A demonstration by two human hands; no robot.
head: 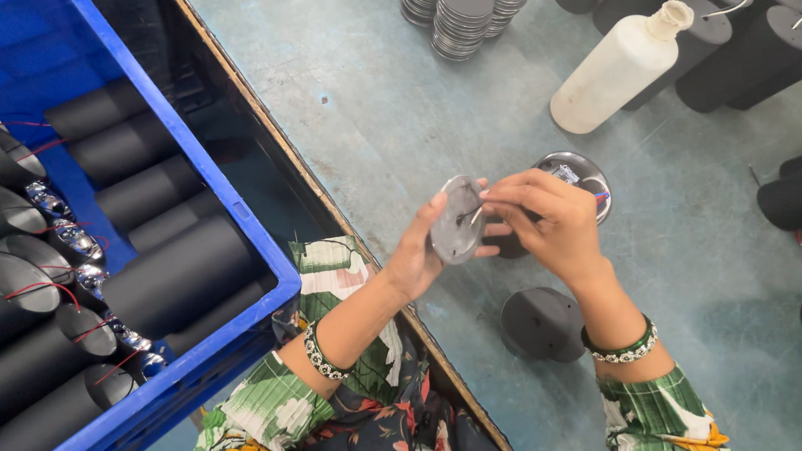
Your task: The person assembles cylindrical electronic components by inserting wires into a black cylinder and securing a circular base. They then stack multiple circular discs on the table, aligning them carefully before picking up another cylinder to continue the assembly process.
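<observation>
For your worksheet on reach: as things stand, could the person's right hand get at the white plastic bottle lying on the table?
Probably yes. The right hand pinches something small at the grey disc, so it would have to let go first. The table between it and the white bottle looks bare.

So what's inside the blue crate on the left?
The blue crate holds black cylinders lying on their sides, with red wires and shiny metal parts at their ends. Lower layers are covered.

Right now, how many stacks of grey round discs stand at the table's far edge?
3, all cut off by the top edge: left stack, middle stack, right stack. More may lie out of frame.
</observation>
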